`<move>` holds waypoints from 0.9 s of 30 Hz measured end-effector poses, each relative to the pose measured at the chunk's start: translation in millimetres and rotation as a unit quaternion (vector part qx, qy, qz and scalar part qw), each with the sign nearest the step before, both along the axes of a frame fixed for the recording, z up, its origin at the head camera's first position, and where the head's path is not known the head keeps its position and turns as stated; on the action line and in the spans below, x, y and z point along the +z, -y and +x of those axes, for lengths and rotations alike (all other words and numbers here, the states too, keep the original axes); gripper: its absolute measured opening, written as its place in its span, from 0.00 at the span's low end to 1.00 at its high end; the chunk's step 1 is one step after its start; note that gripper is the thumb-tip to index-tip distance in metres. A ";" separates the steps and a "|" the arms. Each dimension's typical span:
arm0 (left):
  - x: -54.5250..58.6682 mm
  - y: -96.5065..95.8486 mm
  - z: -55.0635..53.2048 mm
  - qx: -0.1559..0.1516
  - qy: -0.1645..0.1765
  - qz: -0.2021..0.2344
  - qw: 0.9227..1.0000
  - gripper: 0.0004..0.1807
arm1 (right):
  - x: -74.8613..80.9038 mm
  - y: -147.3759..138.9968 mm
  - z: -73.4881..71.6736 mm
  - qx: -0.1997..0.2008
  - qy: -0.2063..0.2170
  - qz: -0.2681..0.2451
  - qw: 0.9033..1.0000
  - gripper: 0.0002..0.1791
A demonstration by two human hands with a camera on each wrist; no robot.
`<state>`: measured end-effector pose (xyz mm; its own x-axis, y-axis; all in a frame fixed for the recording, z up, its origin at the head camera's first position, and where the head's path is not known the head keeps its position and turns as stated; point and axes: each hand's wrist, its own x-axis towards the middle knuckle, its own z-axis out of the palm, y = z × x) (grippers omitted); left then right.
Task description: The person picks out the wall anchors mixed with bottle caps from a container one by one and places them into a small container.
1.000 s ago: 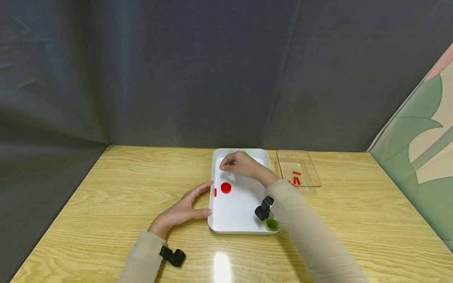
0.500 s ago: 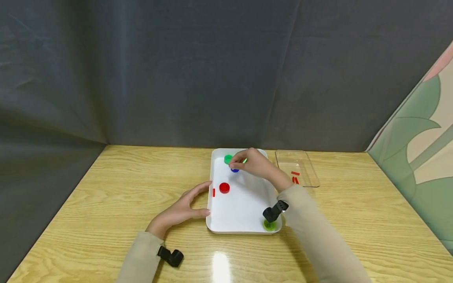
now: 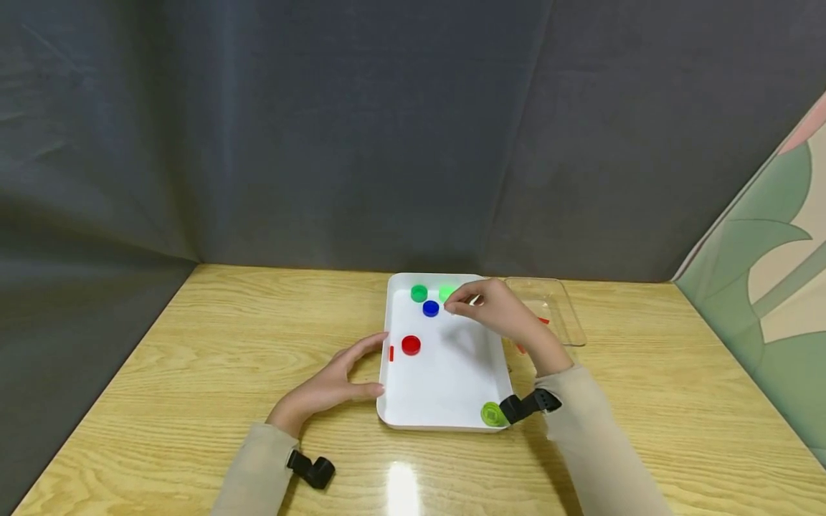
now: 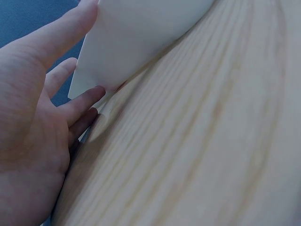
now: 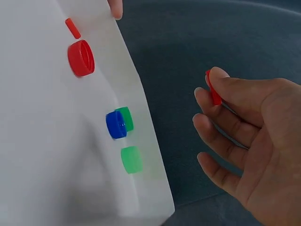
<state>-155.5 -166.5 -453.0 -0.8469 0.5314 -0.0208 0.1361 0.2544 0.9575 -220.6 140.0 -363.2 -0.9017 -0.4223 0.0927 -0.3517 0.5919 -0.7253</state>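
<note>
Thumb and index finger of my right hand (image 3: 497, 312) pinch a small red stick (image 5: 216, 95), held above the far right part of a white tray (image 3: 445, 387). My left hand (image 3: 332, 383) rests its spread, fairly straight fingers along the tray's left wall; the left wrist view shows them against the outside. Inside the tray another red stick (image 3: 391, 353) lies by the left wall, beside a red bottle cap (image 3: 411, 345). Farther back are a blue cap (image 3: 430, 309), a green cap (image 3: 419, 293) and a light green cap (image 5: 131, 160), the last partly behind my right fingers in the head view.
A yellow-green cap (image 3: 492, 413) sits in the tray's near right corner. Right of the tray stands a clear plastic box (image 3: 574, 315) with several red sticks (image 3: 543, 320), partly hidden by my right hand. A dark curtain (image 3: 361, 143) closes off the back of the wooden table (image 3: 193, 373).
My right hand has moved right, from over the blue and green caps to beside the light green one, uncovering the caps. The left hand stays at the tray's wall.
</note>
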 end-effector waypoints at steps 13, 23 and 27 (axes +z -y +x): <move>1.2 -1.7 0.1 0.004 0.002 -0.005 1.000 0.44 | 2.4 -31.3 16.0 -0.053 -0.010 -0.018 0.998 0.08; 4.5 -3.2 3.1 0.009 0.009 -0.014 1.000 0.44 | -0.5 -56.3 15.7 -0.057 -0.039 -0.014 0.998 0.09; 5.7 -3.0 2.8 0.009 0.006 -0.011 1.000 0.44 | -0.9 -64.8 11.8 -0.057 -0.054 -0.025 0.997 0.09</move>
